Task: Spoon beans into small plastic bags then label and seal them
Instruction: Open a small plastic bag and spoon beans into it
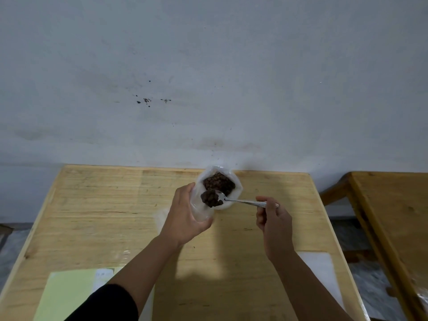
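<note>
The left hand (185, 214) curled round a small clear bag (201, 210), held above the surface (104, 205). The right hand (272, 218) pinched a spoon (240, 201) heaped with beans (210, 198) at the small bag's mouth. The open bean bag (218, 181) stood at the far edge, bare wood left of it

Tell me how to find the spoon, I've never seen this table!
Look at the far edge of the wooden table, where an open bag of brown beans sits. Just in front, the right hand holds the spoon. It is the only shiny metal thing, heaped with beans.
</note>
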The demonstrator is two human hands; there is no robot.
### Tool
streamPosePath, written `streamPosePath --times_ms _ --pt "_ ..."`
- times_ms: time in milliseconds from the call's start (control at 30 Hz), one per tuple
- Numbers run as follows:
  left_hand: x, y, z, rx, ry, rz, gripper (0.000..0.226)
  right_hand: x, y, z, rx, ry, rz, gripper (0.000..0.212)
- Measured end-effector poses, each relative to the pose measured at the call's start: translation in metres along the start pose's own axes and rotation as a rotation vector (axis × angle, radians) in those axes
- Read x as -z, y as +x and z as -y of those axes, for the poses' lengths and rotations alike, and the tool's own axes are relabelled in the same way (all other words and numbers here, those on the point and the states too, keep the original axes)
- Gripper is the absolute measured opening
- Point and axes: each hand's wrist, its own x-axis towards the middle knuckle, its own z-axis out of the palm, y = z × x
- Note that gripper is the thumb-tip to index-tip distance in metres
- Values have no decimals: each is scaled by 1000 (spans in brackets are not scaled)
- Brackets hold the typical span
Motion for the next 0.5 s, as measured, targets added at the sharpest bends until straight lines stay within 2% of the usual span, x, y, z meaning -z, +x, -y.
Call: streamPosePath --times_ms 200,333,500 --pt "-4 -7 -1 31 -30 -14 97 6 -4 1 187 -87 91 29" --pt "-5 -8 0 35 -28 -24 97 7 2 -8 162 -80 -54 29" --pt "-8 -5 2 41 -38 -22 98 -2 18 -37 212 -324 -182 26"
